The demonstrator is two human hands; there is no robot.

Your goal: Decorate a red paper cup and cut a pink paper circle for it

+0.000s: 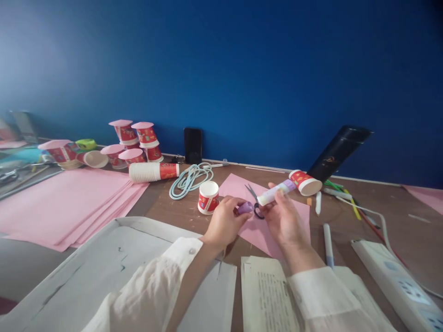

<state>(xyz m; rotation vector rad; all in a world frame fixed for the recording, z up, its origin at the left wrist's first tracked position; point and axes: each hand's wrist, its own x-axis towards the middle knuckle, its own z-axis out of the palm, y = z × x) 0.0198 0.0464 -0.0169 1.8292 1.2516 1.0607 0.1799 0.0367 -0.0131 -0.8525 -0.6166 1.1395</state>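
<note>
My left hand [226,220] pinches a small purple cap [245,208] between thumb and fingers. In my right hand [285,221] is a white and purple glue stick [276,192], tilted up to the right. The cap and the stick are apart. Beneath my hands lies a pink paper sheet [254,235], with black-handled scissors [256,208] on it, partly behind my right hand. Just left of my left hand, a red and white paper cup [208,198] stands with its white end up.
Paper cups with pink discs [133,154], stacked cups [148,172], a coiled cable [190,180] and a phone [193,145] stand at the back. Pink sheets [69,203] lie left, a tipped cup [306,183], pens and a power strip [398,276] right.
</note>
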